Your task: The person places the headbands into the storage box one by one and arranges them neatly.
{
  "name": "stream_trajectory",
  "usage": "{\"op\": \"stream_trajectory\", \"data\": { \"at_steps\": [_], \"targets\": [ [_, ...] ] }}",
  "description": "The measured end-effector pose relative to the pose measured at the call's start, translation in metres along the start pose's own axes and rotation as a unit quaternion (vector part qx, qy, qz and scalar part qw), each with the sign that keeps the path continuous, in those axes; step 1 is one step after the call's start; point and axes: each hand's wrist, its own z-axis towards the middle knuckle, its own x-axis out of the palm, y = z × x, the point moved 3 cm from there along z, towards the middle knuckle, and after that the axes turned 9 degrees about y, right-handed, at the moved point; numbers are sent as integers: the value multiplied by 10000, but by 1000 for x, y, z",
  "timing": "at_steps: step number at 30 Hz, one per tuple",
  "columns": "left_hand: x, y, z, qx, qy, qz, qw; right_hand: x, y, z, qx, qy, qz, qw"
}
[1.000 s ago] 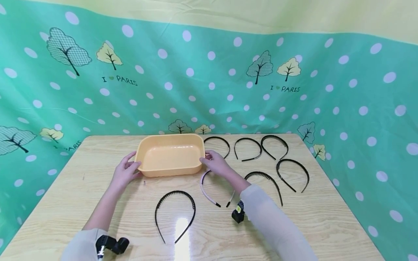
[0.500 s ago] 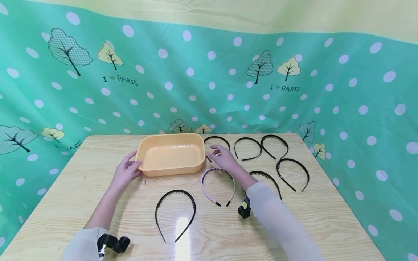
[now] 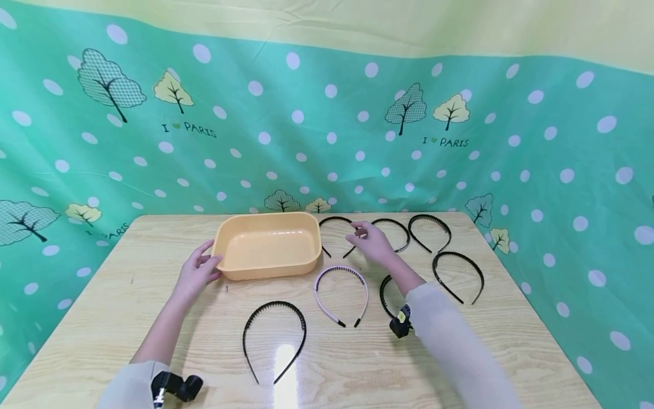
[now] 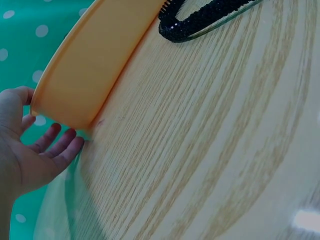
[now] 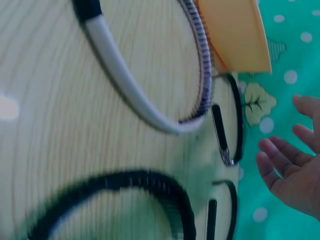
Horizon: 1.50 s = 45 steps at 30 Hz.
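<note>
A peach-coloured plastic basin (image 3: 265, 271) stands at the back left of the table. My left hand (image 3: 196, 268) holds its left end, the thumb at the rim and the fingers along the outer wall, as the left wrist view shows. My right hand (image 3: 375, 245) hovers with loosely bent fingers and nothing in it, between two black headbands at the back. One is the headband (image 3: 334, 218) beside the basin; the other headband (image 3: 403, 230), to the right, is partly hidden by the hand. A lilac headband (image 3: 319, 292) lies below, nearer the front.
Another black headband (image 3: 276, 304) lies front left. Two more are on the right, a toothed headband (image 3: 434, 217) at the back and a headband (image 3: 472, 262) below it. A further headband (image 3: 384, 292) is partly covered by my right arm. A dotted green curtain (image 3: 327, 153) borders the table.
My right hand has let go of the basin's right end and moved right over the back headbands. The lilac headband is uncovered. My left hand and the basin have stayed put.
</note>
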Motion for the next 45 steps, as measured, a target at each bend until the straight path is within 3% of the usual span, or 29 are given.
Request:
{"op": "stream_trajectory", "data": {
  "at_steps": [20,38,45],
  "targets": [
    [-1,2,-1,47,-65,29,10000,-65,-44,-21,431,-254,-219,9985],
    [0,2,-1,73,-82,10,9999,-112,-78,-45,825,-547,-655,9929],
    [0,2,-1,96,-83,30,9999,-123,-96,-56,971,-584,-533,9921]
  ]
}}
